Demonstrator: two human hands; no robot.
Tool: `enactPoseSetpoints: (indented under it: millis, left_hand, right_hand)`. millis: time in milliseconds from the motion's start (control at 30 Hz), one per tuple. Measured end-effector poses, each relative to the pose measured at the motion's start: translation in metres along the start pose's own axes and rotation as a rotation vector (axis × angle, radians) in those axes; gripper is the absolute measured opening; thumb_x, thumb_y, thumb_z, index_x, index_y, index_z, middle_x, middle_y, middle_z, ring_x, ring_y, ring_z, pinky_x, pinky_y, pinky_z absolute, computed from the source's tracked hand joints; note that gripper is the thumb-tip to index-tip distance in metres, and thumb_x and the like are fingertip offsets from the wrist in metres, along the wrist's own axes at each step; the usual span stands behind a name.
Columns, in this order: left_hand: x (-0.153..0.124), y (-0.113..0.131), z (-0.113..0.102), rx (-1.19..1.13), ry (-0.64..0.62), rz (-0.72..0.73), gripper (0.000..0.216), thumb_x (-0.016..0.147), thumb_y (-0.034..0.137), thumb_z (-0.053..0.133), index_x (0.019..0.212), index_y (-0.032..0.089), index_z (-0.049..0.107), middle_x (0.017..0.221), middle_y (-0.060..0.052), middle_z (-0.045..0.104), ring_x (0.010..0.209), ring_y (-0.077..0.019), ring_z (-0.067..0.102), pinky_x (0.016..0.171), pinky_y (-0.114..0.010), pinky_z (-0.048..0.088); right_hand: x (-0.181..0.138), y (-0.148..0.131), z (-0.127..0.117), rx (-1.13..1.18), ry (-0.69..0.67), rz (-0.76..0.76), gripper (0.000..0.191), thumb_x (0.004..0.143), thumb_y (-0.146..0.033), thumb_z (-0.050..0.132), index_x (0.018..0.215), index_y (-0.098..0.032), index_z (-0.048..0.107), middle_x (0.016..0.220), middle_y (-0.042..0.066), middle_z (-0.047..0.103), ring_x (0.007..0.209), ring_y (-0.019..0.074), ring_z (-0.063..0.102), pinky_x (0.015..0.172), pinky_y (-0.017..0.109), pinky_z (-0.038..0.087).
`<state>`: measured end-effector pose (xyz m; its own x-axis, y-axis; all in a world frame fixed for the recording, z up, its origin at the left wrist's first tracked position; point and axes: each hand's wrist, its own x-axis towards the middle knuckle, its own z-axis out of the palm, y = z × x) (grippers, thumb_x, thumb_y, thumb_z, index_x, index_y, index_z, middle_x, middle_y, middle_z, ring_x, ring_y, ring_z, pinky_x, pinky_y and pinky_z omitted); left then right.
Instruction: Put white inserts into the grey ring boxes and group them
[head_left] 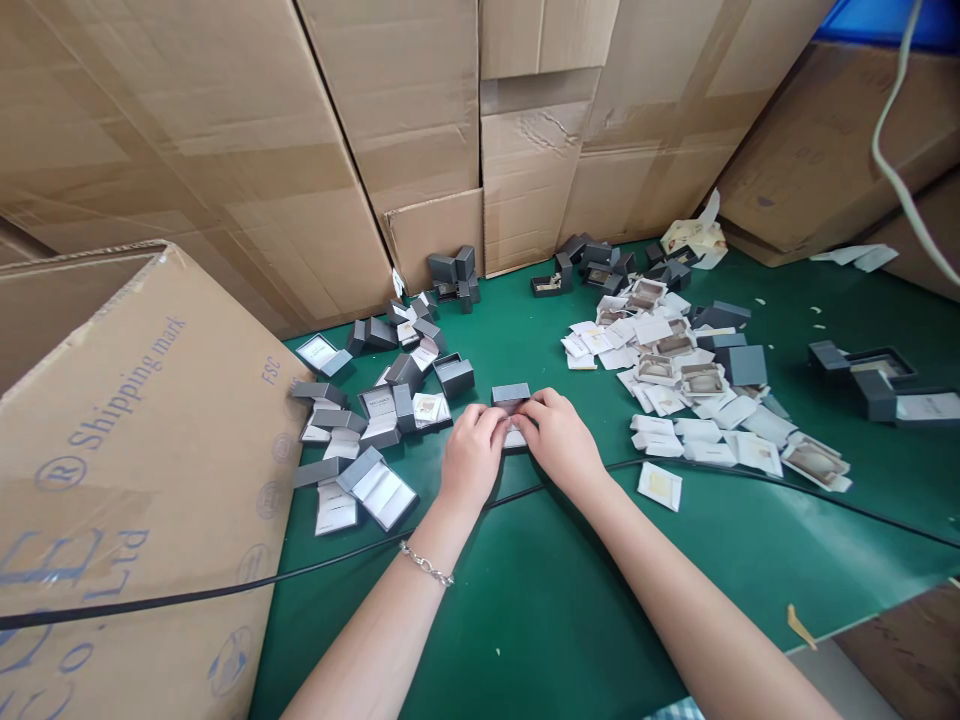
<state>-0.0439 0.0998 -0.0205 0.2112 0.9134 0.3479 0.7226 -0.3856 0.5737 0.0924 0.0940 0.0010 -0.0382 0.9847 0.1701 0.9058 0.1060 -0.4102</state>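
A small grey hinged box (511, 393) with a white inside stands open on the green table, its lid raised at the back. My left hand (472, 452) has its fingers closed on the box's left side. From the right, my right hand (561, 438) meets it, thumb and fingertips pinched at the same box. The fingertips nearly touch and cover most of the white interior. Nearest on the left are more open grey boxes, one holding a white card pouch (431, 408). A flat white packet with a yellowish patch (660, 487) lies to the right.
White card inserts (697, 380) are heaped on the right. More grey boxes (454, 272) sit along the back, by tall cartons (405, 130). A black cable (337, 553) crosses the green table (480, 640). A large carton (142, 480) borders the left.
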Motion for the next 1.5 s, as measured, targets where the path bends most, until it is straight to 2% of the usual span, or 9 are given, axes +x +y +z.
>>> enactPoseSetpoints:
  millis: [200, 467, 700, 867, 967, 1167, 1267, 1333, 1500]
  left_hand:
    - [0.001, 0.000, -0.001, 0.053, 0.010, 0.019, 0.019, 0.089, 0.029, 0.048, 0.088, 0.020, 0.064, 0.087, -0.002, 0.059, 0.080, -0.0137, 0.056, 0.070, -0.025, 0.045]
    - [-0.002, 0.005, -0.005, 0.272, -0.038, 0.069, 0.025, 0.092, 0.029, 0.041, 0.091, 0.020, 0.064, 0.092, -0.004, 0.060, 0.081, -0.0156, 0.054, 0.067, -0.026, 0.044]
    - [-0.008, 0.011, -0.005, 0.379, -0.127, 0.034, 0.030, 0.094, 0.029, 0.033, 0.103, 0.022, 0.060, 0.103, -0.006, 0.058, 0.087, -0.0186, 0.054, 0.065, -0.029, 0.046]
    - [-0.010, 0.012, -0.004, 0.384, -0.122, 0.060, 0.026, 0.092, 0.025, 0.037, 0.106, 0.019, 0.058, 0.106, -0.008, 0.058, 0.090, -0.0200, 0.053, 0.070, -0.031, 0.048]
    - [-0.011, 0.013, -0.005, 0.346, -0.082, 0.112, 0.024, 0.091, 0.022, 0.042, 0.107, 0.018, 0.058, 0.106, -0.007, 0.060, 0.092, -0.0198, 0.054, 0.073, -0.031, 0.048]
    - [-0.010, 0.015, -0.004, 0.380, -0.052, 0.150, 0.018, 0.087, 0.016, 0.047, 0.098, 0.017, 0.061, 0.093, -0.006, 0.064, 0.084, -0.0187, 0.058, 0.071, -0.032, 0.049]
    - [-0.010, 0.017, -0.004, 0.411, -0.059, 0.159, 0.019, 0.086, 0.013, 0.046, 0.098, 0.017, 0.060, 0.091, -0.006, 0.064, 0.081, -0.0189, 0.059, 0.068, -0.032, 0.049]
    - [-0.009, 0.019, -0.005, 0.423, -0.085, 0.147, 0.019, 0.087, 0.013, 0.045, 0.098, 0.017, 0.060, 0.090, -0.006, 0.063, 0.079, -0.0189, 0.059, 0.067, -0.032, 0.049]
    - [-0.009, 0.022, -0.006, 0.416, -0.156, 0.092, 0.018, 0.086, 0.015, 0.044, 0.093, 0.016, 0.061, 0.088, -0.007, 0.060, 0.079, -0.0206, 0.057, 0.066, -0.034, 0.047]
  right_hand:
    - [-0.002, -0.003, -0.001, -0.017, 0.008, 0.028, 0.022, 0.089, -0.028, 0.046, 0.087, -0.021, 0.066, 0.093, 0.005, 0.055, 0.085, 0.0164, 0.052, 0.070, 0.026, 0.040]
    - [-0.009, -0.012, 0.006, -0.235, 0.117, 0.021, 0.024, 0.092, -0.028, 0.041, 0.085, -0.021, 0.063, 0.087, 0.004, 0.057, 0.075, 0.0156, 0.049, 0.059, 0.026, 0.032]
    - [-0.012, -0.018, -0.001, -0.379, 0.037, -0.081, 0.025, 0.090, -0.021, 0.043, 0.076, -0.017, 0.063, 0.086, 0.008, 0.059, 0.077, 0.0178, 0.049, 0.059, 0.029, 0.032]
    - [-0.017, -0.032, -0.009, -0.486, -0.069, -0.100, 0.025, 0.084, -0.007, 0.041, 0.094, -0.013, 0.064, 0.094, 0.010, 0.059, 0.081, 0.0196, 0.051, 0.058, 0.029, 0.036]
    - [-0.018, -0.035, -0.009, -0.510, -0.104, -0.101, 0.027, 0.084, -0.006, 0.040, 0.096, -0.012, 0.063, 0.097, 0.012, 0.058, 0.086, 0.0211, 0.051, 0.059, 0.030, 0.040]
    - [-0.027, -0.031, -0.007, -0.521, -0.082, -0.116, 0.039, 0.084, -0.006, 0.038, 0.119, -0.012, 0.056, 0.116, 0.013, 0.057, 0.092, 0.0218, 0.053, 0.059, 0.029, 0.045]
    - [-0.031, -0.029, -0.007, -0.504, -0.097, -0.163, 0.041, 0.083, -0.006, 0.039, 0.120, -0.013, 0.056, 0.120, 0.013, 0.056, 0.095, 0.0227, 0.054, 0.063, 0.031, 0.047]
    - [-0.030, -0.028, -0.007, -0.495, -0.127, -0.176, 0.040, 0.082, -0.005, 0.039, 0.118, -0.012, 0.057, 0.120, 0.014, 0.056, 0.089, 0.0214, 0.057, 0.065, 0.031, 0.047]
    - [-0.026, -0.031, -0.010, -0.506, -0.200, -0.137, 0.036, 0.081, -0.004, 0.038, 0.107, -0.011, 0.061, 0.109, 0.014, 0.059, 0.062, 0.0163, 0.058, 0.054, 0.030, 0.043]
